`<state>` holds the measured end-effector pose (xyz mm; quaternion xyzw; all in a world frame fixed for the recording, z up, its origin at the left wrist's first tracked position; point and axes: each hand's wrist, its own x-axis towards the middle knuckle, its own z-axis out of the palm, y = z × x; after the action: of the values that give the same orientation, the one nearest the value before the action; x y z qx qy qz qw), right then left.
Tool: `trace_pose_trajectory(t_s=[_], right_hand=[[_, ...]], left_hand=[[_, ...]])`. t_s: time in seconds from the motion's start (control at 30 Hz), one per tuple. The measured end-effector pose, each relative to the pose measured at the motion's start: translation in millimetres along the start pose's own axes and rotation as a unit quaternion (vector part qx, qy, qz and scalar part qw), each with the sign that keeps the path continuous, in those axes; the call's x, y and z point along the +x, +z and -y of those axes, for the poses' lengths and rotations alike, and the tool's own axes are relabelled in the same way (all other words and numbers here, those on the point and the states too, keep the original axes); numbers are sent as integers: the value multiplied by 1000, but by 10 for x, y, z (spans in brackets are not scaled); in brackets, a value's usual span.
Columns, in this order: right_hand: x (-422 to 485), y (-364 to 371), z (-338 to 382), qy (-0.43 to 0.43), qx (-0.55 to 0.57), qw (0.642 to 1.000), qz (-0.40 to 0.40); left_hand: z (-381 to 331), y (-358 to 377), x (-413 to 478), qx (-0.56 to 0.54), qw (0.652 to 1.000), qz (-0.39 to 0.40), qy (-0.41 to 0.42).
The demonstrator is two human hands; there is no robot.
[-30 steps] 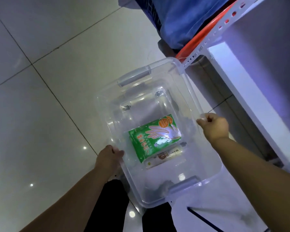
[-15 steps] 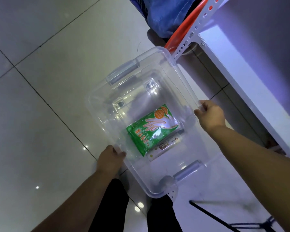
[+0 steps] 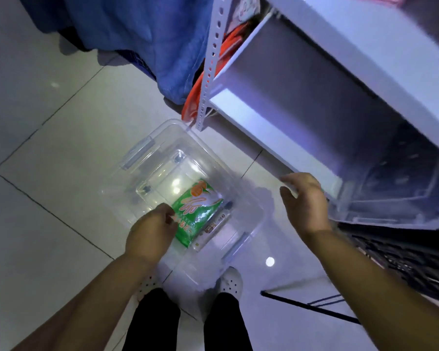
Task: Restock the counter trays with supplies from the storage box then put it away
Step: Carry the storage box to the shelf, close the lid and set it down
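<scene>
Head view is smearing along the shelf (image 3: 276, 138) (right edge worst), and the left hand (image 3: 150, 231) is hiding its curled fingertips against the green packet (image 3: 198, 214), so I cannot tell what it grips. The clear storage box (image 3: 142, 150) is sitting on the floor beneath it. The right hand (image 3: 306, 201) is hovering alongside, fingers spread and empty. The packet's print is unreadable.

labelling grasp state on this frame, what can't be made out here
Head view only:
- left hand: the back of the hand covers its fingertips, so whether it grips the storage box rim or the green packet is unclear.
- flat packet under the green one: mostly covered, print too small to read.
- right hand: blur hides whether it touches the shelf.
</scene>
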<state>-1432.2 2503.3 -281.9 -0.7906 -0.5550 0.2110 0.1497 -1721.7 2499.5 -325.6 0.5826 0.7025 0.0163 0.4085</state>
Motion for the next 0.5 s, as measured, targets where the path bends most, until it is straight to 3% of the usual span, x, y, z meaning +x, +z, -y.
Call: trace_pose_trajectory(t_s=[0.2, 0.33, 0.4, 0.5], right_hand=[[-349, -1085, -218, 14, -5, 969, -247], [-461, -1501, -493, 127, -52, 929, -344], [-393, -1606, -578, 202, -30, 917, -344], [-189, -1663, -674, 292, 2, 913, -283]], left_hand=[[-790, -84, -147, 7, 998, 32, 62], [-1085, -32, -352, 28, 991, 80, 105], [-1144, -12, -453, 34, 989, 89, 113], [-1140, 12, -544, 32, 986, 93, 132]])
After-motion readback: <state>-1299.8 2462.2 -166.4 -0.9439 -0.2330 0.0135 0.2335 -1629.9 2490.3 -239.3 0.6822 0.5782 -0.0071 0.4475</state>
